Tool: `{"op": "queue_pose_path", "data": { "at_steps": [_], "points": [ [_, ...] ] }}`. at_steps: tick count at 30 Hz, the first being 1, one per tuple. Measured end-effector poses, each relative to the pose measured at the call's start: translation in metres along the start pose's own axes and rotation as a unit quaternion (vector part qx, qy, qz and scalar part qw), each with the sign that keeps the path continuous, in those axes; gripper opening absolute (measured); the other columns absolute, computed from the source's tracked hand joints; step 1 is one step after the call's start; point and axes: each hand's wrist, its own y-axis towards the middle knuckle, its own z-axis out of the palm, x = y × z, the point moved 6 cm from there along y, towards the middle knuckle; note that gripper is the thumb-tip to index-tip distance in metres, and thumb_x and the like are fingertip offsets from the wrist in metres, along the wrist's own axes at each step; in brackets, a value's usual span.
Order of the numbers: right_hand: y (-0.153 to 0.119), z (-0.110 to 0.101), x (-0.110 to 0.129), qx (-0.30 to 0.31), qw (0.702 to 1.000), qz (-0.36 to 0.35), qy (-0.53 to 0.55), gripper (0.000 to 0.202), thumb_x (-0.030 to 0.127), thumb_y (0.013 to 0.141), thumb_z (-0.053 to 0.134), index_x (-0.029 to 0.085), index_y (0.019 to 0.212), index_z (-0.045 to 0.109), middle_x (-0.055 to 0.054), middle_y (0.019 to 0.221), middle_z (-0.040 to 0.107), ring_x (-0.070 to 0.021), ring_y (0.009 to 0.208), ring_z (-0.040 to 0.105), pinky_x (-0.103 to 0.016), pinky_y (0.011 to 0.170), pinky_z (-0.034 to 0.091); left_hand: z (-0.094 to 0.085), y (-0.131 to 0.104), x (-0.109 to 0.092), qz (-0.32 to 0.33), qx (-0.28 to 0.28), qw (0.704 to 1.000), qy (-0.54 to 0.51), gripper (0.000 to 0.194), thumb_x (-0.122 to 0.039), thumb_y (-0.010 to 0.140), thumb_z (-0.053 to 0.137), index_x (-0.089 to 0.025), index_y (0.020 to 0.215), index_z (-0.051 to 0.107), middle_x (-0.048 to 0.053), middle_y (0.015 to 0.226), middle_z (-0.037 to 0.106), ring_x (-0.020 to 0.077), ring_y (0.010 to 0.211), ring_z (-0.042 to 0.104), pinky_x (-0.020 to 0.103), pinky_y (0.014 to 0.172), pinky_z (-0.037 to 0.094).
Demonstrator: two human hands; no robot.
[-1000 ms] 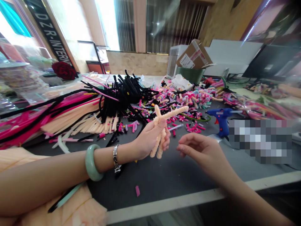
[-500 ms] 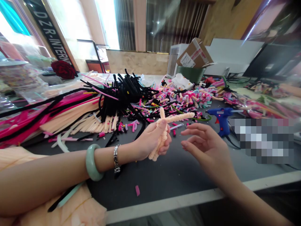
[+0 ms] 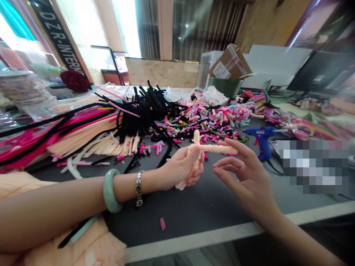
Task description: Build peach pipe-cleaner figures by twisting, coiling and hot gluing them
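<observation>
My left hand [image 3: 184,166] is closed round a twisted cream pipe cleaner figure [image 3: 217,148], the thumb pressing on its middle. One short stub sticks up above the thumb, and a long twisted arm points right. Below the fingers hangs its thicker lower end. My right hand [image 3: 244,171] is held off to the right with its fingers curved and apart, gripping nothing. Its forefinger is close to the tip of the long arm; whether they touch I cannot tell. Behind my right hand lies a blue glue gun [image 3: 261,142] with a small red light on.
Black pipe cleaners [image 3: 146,107] are heaped behind my left hand, with cream pipe cleaners [image 3: 91,135] to the left. Pink and multicoloured cut pieces [image 3: 222,114] spread across the back. A pink scrap [image 3: 162,223] lies near the front edge. A cardboard box [image 3: 230,62] stands behind.
My left hand has shifted slightly right with the figure, whose long arm now reaches my right forefinger and points more level. My right hand has hardly moved.
</observation>
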Motion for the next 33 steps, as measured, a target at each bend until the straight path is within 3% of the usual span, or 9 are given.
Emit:
{"op": "queue_pose_path", "data": {
  "at_steps": [12, 20, 26, 33],
  "points": [
    [-0.007, -0.012, 0.004, -0.048, 0.995, -0.028, -0.078, 0.027, 0.024, 0.085, 0.062, 0.032, 0.110, 0.065, -0.001, 0.091, 0.069, -0.0153, 0.077, 0.066, -0.032, 0.076, 0.051, 0.003, -0.002, 0.003, 0.011, 0.045, 0.998, 0.042, 0.048, -0.066, 0.086, 0.037, -0.019, 0.082, 0.041, -0.008, 0.051, 0.040, 0.0038, 0.036, 0.033, 0.016, 0.037, 0.030],
    [-0.006, -0.014, 0.016, -0.063, 0.991, -0.056, -0.105, 0.016, 0.023, 0.088, 0.057, 0.026, 0.096, 0.070, -0.001, 0.081, 0.071, -0.0143, 0.069, 0.064, -0.030, 0.069, 0.051, 0.002, -0.002, 0.004, 0.008, 0.043, 0.999, 0.029, 0.049, -0.068, 0.086, 0.036, -0.019, 0.083, 0.042, -0.008, 0.050, 0.039, 0.0039, 0.035, 0.032, 0.016, 0.036, 0.029],
    [-0.001, -0.006, 0.011, -0.014, 0.992, -0.054, -0.117, 0.007, 0.020, 0.080, 0.067, 0.025, 0.084, 0.069, -0.002, 0.086, 0.070, -0.0172, 0.081, 0.065, -0.031, 0.074, 0.052, 0.001, -0.001, 0.004, 0.017, 0.036, 0.999, 0.016, 0.044, -0.064, 0.084, 0.046, -0.019, 0.085, 0.044, -0.009, 0.051, 0.041, 0.0035, 0.035, 0.032, 0.015, 0.035, 0.029],
    [0.004, 0.003, 0.011, 0.043, 0.991, -0.043, -0.120, 0.003, 0.021, 0.079, 0.068, 0.023, 0.080, 0.070, -0.001, 0.074, 0.069, -0.0143, 0.068, 0.063, -0.027, 0.063, 0.051, 0.000, -0.002, 0.000, 0.036, 0.045, 0.996, 0.065, 0.037, -0.044, 0.073, 0.073, -0.016, 0.083, 0.051, -0.009, 0.049, 0.045, 0.0033, 0.037, 0.039, 0.015, 0.038, 0.034]
  ]
}}
